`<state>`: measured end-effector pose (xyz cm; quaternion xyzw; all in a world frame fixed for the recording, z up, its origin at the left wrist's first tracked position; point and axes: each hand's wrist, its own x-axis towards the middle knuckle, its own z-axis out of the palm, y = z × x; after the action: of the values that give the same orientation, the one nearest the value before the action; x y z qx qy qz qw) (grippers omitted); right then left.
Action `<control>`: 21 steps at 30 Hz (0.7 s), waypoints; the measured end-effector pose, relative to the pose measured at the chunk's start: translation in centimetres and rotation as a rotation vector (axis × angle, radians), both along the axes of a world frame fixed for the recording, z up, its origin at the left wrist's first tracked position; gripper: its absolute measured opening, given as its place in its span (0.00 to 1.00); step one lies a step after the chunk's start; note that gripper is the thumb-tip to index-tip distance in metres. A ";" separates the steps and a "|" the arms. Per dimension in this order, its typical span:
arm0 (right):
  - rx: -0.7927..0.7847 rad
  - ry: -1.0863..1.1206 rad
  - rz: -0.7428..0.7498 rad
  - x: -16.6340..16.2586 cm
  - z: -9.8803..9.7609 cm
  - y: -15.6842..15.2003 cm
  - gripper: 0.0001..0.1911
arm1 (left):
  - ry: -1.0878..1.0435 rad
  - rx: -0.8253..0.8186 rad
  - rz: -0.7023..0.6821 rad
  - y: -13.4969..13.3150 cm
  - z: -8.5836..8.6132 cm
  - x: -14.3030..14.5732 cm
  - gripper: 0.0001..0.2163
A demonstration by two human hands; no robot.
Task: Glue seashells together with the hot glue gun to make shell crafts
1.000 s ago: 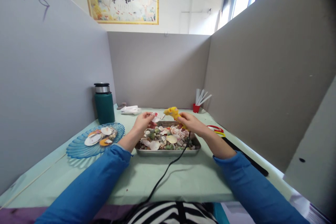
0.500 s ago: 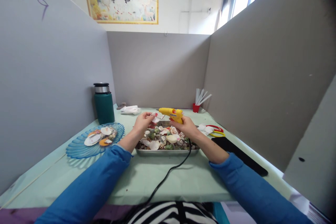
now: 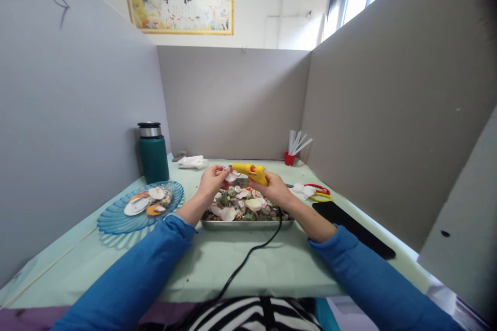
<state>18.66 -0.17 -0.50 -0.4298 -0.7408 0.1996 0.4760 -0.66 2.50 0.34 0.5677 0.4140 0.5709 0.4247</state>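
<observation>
Above the metal tray (image 3: 248, 225) of shells, my right hand (image 3: 275, 189) grips a yellow hot glue gun (image 3: 248, 169) with its nozzle pointing left. A black cord (image 3: 254, 252) runs from it down toward me. My left hand (image 3: 213, 181) pinches a white shell (image 3: 232, 176) between its fingers; the shell's far part is partly hidden by the gun. The nozzle is at the shell, though whether they touch I cannot tell. Shells of several kinds (image 3: 254, 205) fill the tray beneath both hands.
On the left a blue scalloped plate (image 3: 116, 217) bears several shells, with a green bottle (image 3: 153, 158) behind it. White tissue (image 3: 193, 162) lies at the back. Rightward are a red cup (image 3: 289, 159) of glue sticks, scissors (image 3: 322, 194), crumpled tissue (image 3: 303, 190) and a black flat object (image 3: 353, 230).
My right hand has shifted slightly left and down, tipping the glue gun so its nozzle now lies at the shell. My left hand stays nearly where it was.
</observation>
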 end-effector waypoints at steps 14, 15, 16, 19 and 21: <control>0.018 -0.020 -0.039 -0.1 0.3 -0.5 0.14 | -0.040 0.035 0.043 0.6 -0.4 -0.2 0.13; 0.007 -0.011 -0.035 -0.1 0.3 -0.5 0.14 | -0.055 0.027 0.042 0.7 -0.4 -0.2 0.12; -0.004 0.000 -0.029 0.0 0.3 -0.5 0.15 | -0.068 0.018 0.043 0.7 -0.3 -0.3 0.11; -0.030 0.039 -0.008 0.0 0.1 -0.2 0.15 | -0.104 -0.012 0.041 0.5 -0.2 -0.3 0.09; -0.046 0.057 0.003 0.0 0.0 -0.1 0.15 | -0.127 -0.036 0.036 0.2 0.0 -0.3 0.09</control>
<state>18.69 -0.23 -0.53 -0.4337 -0.7229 0.2292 0.4867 -0.95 2.75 0.29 0.5152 0.4067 0.6057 0.4499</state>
